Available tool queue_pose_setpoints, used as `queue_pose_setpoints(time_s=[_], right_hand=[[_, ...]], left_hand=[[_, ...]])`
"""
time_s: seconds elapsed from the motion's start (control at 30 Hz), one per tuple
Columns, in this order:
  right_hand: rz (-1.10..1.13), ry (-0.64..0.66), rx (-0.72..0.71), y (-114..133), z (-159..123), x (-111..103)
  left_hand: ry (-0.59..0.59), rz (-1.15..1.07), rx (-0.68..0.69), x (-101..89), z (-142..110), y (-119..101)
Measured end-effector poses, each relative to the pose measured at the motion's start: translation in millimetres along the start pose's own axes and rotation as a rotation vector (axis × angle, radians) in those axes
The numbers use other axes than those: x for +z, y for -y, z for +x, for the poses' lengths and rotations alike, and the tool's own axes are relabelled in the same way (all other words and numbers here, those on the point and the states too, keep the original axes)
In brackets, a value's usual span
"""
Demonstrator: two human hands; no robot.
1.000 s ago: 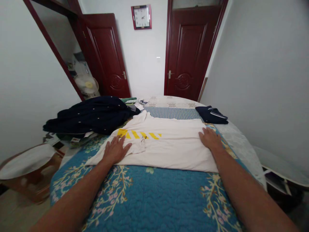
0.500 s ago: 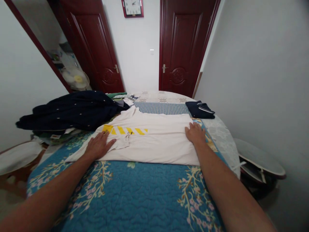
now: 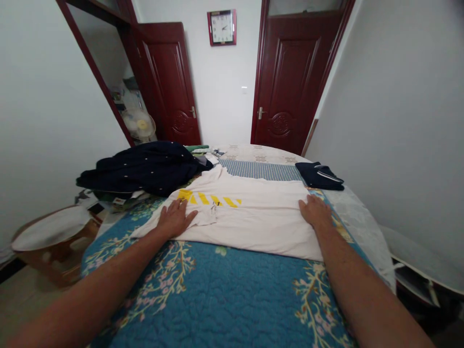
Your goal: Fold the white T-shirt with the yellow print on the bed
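Left hand [image 3: 176, 218] and right hand [image 3: 315, 211] press flat, fingers spread and pinching nothing, holding the white T-shirt [image 3: 250, 222] smooth at mid-frame on the blue quilted bedspread [image 3: 217, 290]

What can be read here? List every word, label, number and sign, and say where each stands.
No word or brand can be read.
Wall clock: dial numerals, too small to read surely.
Small tag on the white T-shirt: too small to read.
Paper label by the dark clothes: too blurred to read.
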State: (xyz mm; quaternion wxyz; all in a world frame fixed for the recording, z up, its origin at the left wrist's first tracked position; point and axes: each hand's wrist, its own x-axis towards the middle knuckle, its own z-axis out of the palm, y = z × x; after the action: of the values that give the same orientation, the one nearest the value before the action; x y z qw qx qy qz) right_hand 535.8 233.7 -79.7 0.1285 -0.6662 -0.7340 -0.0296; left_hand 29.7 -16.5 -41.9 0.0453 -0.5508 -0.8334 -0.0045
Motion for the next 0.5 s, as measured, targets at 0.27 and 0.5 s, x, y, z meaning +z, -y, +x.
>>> queue_pose_setpoints(time_s=[0.27,0.5], right_hand=[[-0.108,0.004,-0.068,-22.6,14.1,21.6],[-0.165,0.002,-0.070,-23.2,11.2,15.4]], left_hand=[[-0.131,-0.204,0.073,-43.2,70.0,16.5],[0.036,-0.421,0.030,-32.9,172.1,5.8]])
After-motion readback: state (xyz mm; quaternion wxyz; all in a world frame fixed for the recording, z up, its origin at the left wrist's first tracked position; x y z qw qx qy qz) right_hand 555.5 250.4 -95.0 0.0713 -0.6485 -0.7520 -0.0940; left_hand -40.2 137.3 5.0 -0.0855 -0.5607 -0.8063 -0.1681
